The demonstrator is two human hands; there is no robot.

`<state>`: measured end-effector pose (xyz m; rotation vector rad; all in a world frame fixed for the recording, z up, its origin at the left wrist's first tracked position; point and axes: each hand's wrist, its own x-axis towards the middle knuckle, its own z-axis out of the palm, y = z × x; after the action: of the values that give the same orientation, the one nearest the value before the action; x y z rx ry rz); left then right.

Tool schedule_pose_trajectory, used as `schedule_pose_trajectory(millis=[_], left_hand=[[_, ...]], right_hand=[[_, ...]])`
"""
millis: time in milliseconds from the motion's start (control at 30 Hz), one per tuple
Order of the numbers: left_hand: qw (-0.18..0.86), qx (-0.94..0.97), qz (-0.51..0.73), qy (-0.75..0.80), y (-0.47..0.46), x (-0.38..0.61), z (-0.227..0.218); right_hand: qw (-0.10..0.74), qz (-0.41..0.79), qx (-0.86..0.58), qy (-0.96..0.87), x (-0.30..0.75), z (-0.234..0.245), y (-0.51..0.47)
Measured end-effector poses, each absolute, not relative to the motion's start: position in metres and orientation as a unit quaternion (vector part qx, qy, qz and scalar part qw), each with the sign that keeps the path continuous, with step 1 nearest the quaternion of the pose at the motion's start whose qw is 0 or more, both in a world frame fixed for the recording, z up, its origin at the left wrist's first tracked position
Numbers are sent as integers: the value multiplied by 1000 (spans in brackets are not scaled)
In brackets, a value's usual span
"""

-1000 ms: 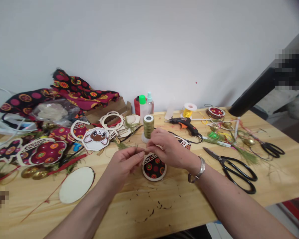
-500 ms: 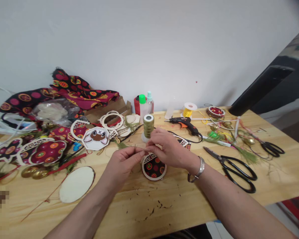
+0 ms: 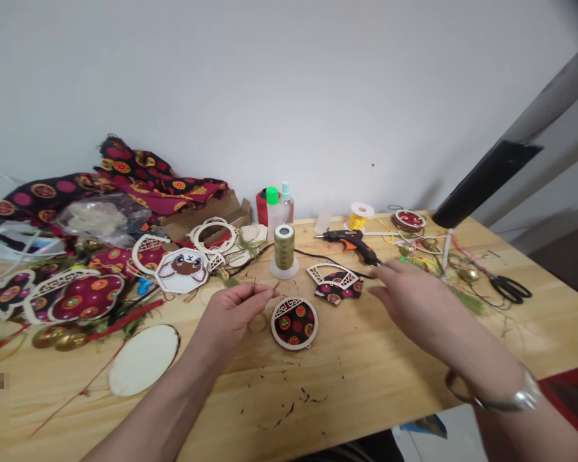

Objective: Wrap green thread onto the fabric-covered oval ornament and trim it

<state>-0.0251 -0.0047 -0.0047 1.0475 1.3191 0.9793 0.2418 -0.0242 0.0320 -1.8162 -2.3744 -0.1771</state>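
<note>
My left hand (image 3: 239, 306) pinches an olive thread between thumb and forefinger, with a thin loop hanging below the fingertips. Just right of it lies a round ornament (image 3: 295, 324) with a pale wooden rim, lattice top and black patterned cloth. A spool of olive thread (image 3: 284, 249) stands upright behind the ornament. My right hand (image 3: 414, 298) is over the table at the right, slightly blurred, thumb and fingers apart, nothing seen between them. Nearest its fingertips are a fan-shaped ornament (image 3: 334, 283) and a glue gun (image 3: 351, 244). The large black-handled scissors are hidden beneath the right hand and forearm.
Patterned cloth (image 3: 164, 176), wooden frames (image 3: 215, 236) and a sheep-face piece (image 3: 185, 269) crowd the left. An oval pale disc (image 3: 144, 360) lies near the left forearm. Smaller scissors (image 3: 510, 289), a yellow cord spool (image 3: 358, 218) and a black tube (image 3: 486, 183) are at the right.
My right hand has left the left hand's fingertips and moved right, covering the large scissors. The fan-shaped ornament is now uncovered. My left hand keeps its pinch.
</note>
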Motion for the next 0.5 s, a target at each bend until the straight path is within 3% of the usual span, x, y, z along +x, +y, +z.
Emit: schedule_pose_trajectory(millis=[233, 500], left_hand=[[565, 435, 413, 567, -4, -23, -5], [577, 414, 432, 556, -5, -23, -4]], right_hand=[[-29, -34, -731, -680, 318, -21, -78], [23, -39, -711, -701, 331, -37, -86]])
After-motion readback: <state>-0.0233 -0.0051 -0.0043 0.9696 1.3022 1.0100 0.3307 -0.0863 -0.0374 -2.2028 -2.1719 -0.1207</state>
